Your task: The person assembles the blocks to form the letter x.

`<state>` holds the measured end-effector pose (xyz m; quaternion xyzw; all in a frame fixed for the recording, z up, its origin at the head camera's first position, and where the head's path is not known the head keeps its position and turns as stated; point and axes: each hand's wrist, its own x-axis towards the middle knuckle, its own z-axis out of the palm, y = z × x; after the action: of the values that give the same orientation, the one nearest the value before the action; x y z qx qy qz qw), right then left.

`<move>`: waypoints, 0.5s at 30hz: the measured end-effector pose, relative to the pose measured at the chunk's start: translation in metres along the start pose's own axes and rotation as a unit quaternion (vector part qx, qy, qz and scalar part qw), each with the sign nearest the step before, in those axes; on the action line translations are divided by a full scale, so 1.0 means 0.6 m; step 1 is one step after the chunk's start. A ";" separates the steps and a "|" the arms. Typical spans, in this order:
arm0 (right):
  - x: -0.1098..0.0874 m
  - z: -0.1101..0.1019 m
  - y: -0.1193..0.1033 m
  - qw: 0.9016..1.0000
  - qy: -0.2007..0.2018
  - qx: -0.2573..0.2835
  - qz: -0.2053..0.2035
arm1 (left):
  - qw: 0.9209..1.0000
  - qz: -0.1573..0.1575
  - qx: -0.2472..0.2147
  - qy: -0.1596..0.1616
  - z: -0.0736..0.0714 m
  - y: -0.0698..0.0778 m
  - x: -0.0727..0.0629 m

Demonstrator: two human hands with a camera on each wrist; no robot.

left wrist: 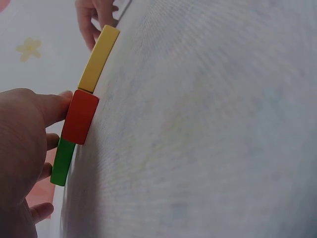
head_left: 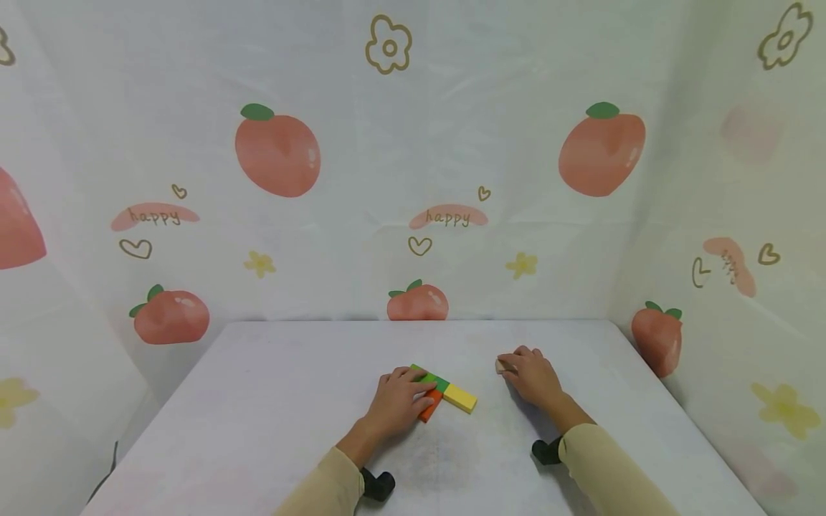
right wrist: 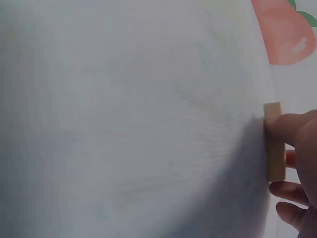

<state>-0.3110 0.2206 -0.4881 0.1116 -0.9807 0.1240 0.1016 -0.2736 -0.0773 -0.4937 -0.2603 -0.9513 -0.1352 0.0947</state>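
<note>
My left hand (head_left: 396, 401) rests over a small group of coloured blocks. Its fingers lie on a green block (head_left: 442, 385), and the thumb touches a red block (left wrist: 80, 117). From the green piece a yellow block (head_left: 460, 398) runs on toward the right, while the red one angles off toward me. Part of the green (left wrist: 63, 162) is covered by fingers. Further right on the table, my right hand (head_left: 532, 376) pinches a plain wooden block (right wrist: 275, 153) between thumb and fingers; the block stands apart from the coloured ones.
Everything sits on a white table (head_left: 271, 416). A white cloth backdrop (head_left: 348, 165) with printed fruit rises behind the table and along both sides. Black wrist pieces (head_left: 377, 485) show below both hands.
</note>
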 end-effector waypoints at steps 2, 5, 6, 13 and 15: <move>0.003 -0.003 0.001 1.000 -0.021 0.001 -0.001 | 1.000 0.001 0.000 0.003 0.000 0.000 -0.001; 0.008 -0.008 0.001 0.998 -0.055 0.001 -0.004 | 1.000 0.003 0.000 0.005 -0.001 0.000 -0.002; 0.010 -0.010 0.001 0.998 -0.064 0.002 -0.007 | 1.000 0.003 -0.002 0.005 -0.001 0.000 -0.002; 0.020 -0.021 -0.010 0.996 -0.091 0.007 -0.021 | 1.000 -0.004 -0.012 -0.001 -0.006 0.002 -0.003; 0.022 -0.023 -0.015 0.995 -0.092 0.007 -0.023 | 1.000 -0.003 -0.010 -0.001 -0.006 0.002 -0.003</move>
<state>-0.3189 0.2135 -0.4699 0.1454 -0.9822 0.1182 0.0131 -0.2710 -0.0783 -0.4903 -0.2588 -0.9508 -0.1444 0.0908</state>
